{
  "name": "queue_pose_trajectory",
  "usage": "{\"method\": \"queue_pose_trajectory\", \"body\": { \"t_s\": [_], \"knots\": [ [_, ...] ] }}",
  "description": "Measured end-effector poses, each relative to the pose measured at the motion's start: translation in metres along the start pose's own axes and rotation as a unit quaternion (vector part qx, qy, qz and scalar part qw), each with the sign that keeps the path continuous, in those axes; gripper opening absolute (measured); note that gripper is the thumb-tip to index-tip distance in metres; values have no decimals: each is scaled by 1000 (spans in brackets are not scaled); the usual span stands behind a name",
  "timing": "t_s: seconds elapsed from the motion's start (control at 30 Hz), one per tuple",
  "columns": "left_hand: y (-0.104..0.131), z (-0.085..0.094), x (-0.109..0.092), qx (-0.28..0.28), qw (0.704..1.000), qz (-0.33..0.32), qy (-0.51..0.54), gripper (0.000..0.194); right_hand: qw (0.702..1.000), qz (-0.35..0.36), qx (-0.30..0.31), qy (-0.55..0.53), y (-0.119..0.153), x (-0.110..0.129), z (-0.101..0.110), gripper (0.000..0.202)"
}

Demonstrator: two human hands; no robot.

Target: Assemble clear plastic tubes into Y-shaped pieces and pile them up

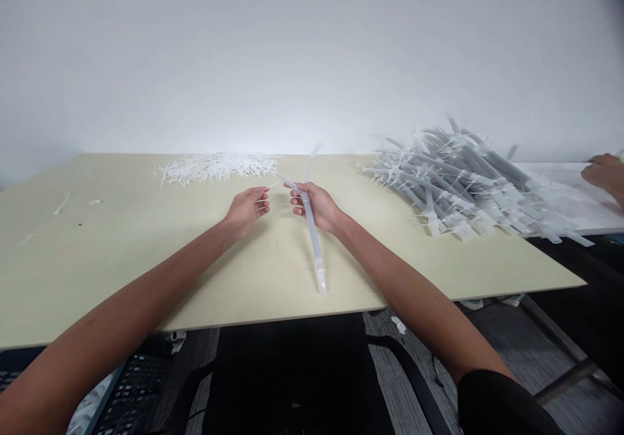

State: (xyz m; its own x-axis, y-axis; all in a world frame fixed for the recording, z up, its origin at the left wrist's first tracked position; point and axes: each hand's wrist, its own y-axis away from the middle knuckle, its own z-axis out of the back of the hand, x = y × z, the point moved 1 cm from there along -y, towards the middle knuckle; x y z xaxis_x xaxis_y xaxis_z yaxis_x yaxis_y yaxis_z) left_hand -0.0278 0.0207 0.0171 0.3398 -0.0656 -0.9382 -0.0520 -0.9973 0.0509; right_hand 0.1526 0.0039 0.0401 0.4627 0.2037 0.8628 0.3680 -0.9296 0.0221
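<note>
My right hand (316, 206) is wrapped round a translucent plastic tube (312, 230) near its upper end. The tube branches above the hand, and its lower end carries a clear, wider connector pointing toward the table's front edge. Facing it from the left, my left hand (247, 210) has thumb and forefinger pinched on the end of a thin white cable tie (273, 184), which runs toward the tube's upper part. Where the tie meets the tube is too fine to make out. Behind my left hand lies a loose heap of white cable ties (219, 167).
A large pile of similar tubes (453, 178) covers the right of the pale table (121, 253). Several stray ties (62, 203) lie at the left. Another person's hand (604, 173) is at the far right. A dark plastic crate (131, 389) stands below the table.
</note>
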Motion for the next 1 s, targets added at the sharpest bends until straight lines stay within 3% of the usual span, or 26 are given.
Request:
{"method": "queue_pose_trajectory", "body": {
  "t_s": [0.13, 0.37, 0.43, 0.6, 0.67, 0.87, 1.0],
  "knots": [
    [4, -3, 1, 70, 997, 26, 13, 21, 999, 9, 27, 18, -3, -7, -2, 15],
    [11, -8, -1, 133, 989, 61, 16, 17, 998, 2, 50, 25, -6, -13, 2, 25],
    [11, -10, 0, 124, 989, 70, 22, 13, 998, -4, 54, 25, -6, -12, 1, 23],
    [3, -3, 4, 5, 997, 50, 56, 6, 999, -11, 25, 22, -8, -13, 2, 19],
    [0, 0, 6, -4, 997, 39, 68, 8, 999, -18, 22, 16, -9, -16, 2, 21],
    [9, -8, 2, 159, 986, 55, -4, 15, 999, -41, 19, -9, -8, -18, -1, 40],
    [17, -14, -1, 181, 981, 25, -62, 16, 999, -46, 21, 11, -7, -15, -2, 43]
  ]
}}
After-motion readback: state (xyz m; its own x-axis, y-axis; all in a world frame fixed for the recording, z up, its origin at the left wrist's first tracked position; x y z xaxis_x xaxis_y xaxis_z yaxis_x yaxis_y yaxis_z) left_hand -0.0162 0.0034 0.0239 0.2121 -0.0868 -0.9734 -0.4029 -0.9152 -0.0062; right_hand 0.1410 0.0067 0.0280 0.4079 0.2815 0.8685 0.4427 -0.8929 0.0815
